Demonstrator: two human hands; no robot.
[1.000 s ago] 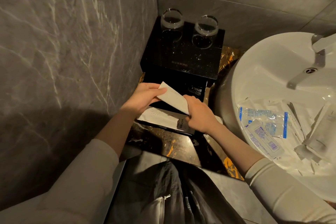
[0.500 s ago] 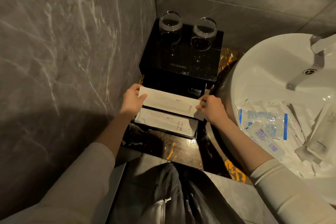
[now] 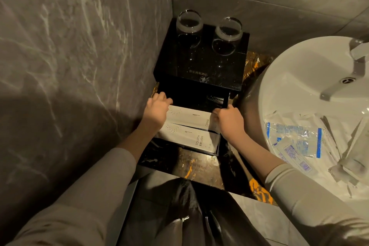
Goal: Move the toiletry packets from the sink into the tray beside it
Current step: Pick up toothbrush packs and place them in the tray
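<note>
Item: comb packet (image 3: 189, 118), white paper sleeve, long and flat, printed COMB at its right end. Location: in the black tray (image 3: 219, 146) on the dark marble worktop (image 3: 191, 166), lying just behind a matching toothbrush packet (image 3: 191, 138), the two side by side along their long edges.

Left hand (image 3: 156, 113): fingers curled over the packet's left end, gripping it. Right hand (image 3: 229, 120): fingers curled at the right end, apparently pinching it; the fingertips are hidden, so the grip is judged, not seen.

Remaining stock: a heap of clear and white packets (image 3: 295, 138) in the white sink (image 3: 299, 78), to the right of the tray, some with blue edging.

Handling, by judgement: sleeves are light, thin and fairly stiff along their length, easily creased. Best taken by the short ends or pinched mid-edge. The plastic packets in the sink look soft and slippery, overlapping loosely; pick them singly from a free corner.

Also present: two glasses (image 3: 189, 23) standing on the black box (image 3: 199, 62) behind the tray, breakable and near the reach path.
</note>
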